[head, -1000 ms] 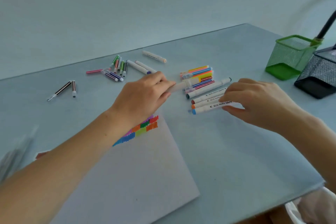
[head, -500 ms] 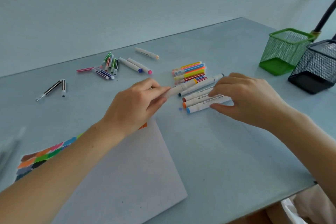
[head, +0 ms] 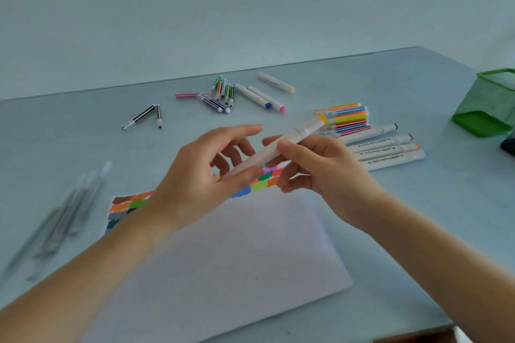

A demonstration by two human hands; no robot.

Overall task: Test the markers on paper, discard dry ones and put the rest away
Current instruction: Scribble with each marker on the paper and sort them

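Note:
A white marker with a yellow end cap (head: 281,145) hangs tilted above the paper (head: 223,253), held by both hands. My left hand (head: 200,178) holds its lower end between thumb and fingers, the forefinger stretched out. My right hand (head: 320,170) grips its middle with curled fingers. The paper carries colour swatches (head: 125,205) along its far edge. White thick markers (head: 387,152) lie in a row to the right, next to a bundle of thin coloured markers (head: 348,118). More markers (head: 223,95) lie scattered at the back.
A green mesh pen holder (head: 493,103) stands at the right edge, with a dark one (head: 508,145) just showing beside it. Blurred grey pens (head: 64,214) lie at the left. Two dark thin pens (head: 147,115) lie at the back left. The table's front edge is near.
My left hand lifted the yellow-capped marker from the pile toward the paper. My right hand left the row of white markers and took hold of that marker's middle. The view shifted.

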